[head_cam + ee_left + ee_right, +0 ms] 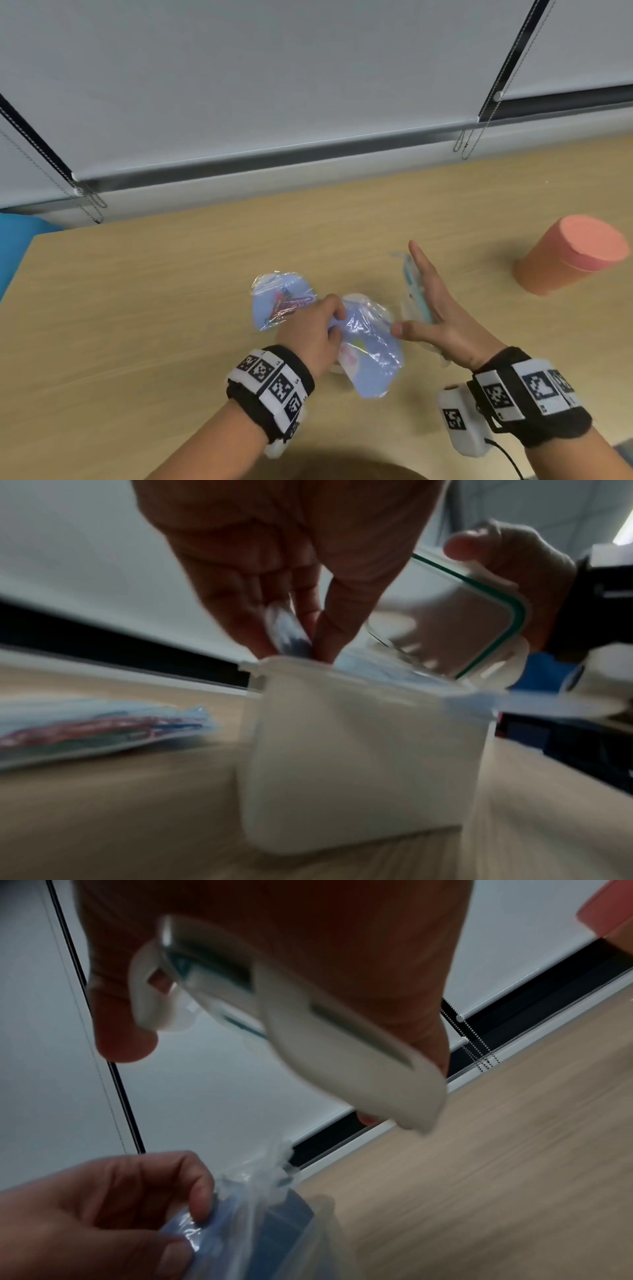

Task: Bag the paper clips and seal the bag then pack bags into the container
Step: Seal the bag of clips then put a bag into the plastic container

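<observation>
A white container (359,750) stands on the wooden table (137,325). My left hand (318,325) pinches a clear bag with a blue card (371,353) and holds it at the container's mouth; this bag hides most of the container in the head view. The left fingertips (240,631) reach just inside the rim. My right hand (438,308) holds the container's lid (412,291), clear with a green seal (507,599), on edge to the right of the container, between thumb and straight fingers. A second bag of coloured paper clips (281,301) lies flat to the left.
An orange cylinder with a pink top (575,257) lies tilted at the far right of the table. Grey roller blinds (274,85) with bead chains hang behind the table. Something blue (17,240) sits beyond the table's left edge.
</observation>
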Demonstrator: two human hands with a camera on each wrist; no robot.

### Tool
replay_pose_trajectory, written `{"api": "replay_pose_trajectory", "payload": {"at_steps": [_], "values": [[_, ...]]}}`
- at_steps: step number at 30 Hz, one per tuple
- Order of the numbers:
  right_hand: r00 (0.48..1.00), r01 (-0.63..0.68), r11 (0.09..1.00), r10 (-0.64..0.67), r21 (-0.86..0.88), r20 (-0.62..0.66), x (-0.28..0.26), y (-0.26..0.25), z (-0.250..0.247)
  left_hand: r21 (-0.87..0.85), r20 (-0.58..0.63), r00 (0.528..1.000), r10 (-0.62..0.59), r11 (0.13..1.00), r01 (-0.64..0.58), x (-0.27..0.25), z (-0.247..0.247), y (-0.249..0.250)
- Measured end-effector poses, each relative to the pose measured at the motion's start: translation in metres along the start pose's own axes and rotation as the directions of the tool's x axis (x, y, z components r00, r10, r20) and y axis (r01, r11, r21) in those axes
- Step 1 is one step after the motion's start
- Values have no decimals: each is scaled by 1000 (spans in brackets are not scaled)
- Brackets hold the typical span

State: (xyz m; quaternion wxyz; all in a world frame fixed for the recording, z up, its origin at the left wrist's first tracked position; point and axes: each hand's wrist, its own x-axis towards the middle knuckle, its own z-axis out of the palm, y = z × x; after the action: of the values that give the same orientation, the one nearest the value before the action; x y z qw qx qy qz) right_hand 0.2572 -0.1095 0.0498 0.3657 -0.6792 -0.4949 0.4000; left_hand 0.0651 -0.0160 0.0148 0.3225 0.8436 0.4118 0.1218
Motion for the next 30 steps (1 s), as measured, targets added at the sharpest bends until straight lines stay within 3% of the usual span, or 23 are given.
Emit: {"api": "replay_pose_trajectory", "payload": {"at_steps": [3,6,10,16,19,23,27,30], "values": [[1000,2,998,-1,-58,12,0,3,9,123,69,998,-2,992,-7,0,-1,0],[999,31,986,-26,-164,31,-1,3,16,99,133,991,-31,995,17,1,-1,0],[999,38,939,-35,-343,14,-9,7,18,56,114,993,-44,998,38,4,-2,-2],[990,86,726,12,-682,138,-20,12,34,275,126,992,-1,961,-34,4,1,-4],[984,114,672,22,-731,174,-16,15,42,246,160,987,-25,969,-16,5,1,-8],[985,94,702,40,-706,171,-7,20,43,249,185,982,-40,968,-8,8,2,-15],[992,9,839,63,-544,113,2,21,30,179,179,983,-30,984,-3,4,-1,-19],[989,15,832,70,-555,132,4,24,25,179,110,993,45,982,-64,0,-3,-15]]}}
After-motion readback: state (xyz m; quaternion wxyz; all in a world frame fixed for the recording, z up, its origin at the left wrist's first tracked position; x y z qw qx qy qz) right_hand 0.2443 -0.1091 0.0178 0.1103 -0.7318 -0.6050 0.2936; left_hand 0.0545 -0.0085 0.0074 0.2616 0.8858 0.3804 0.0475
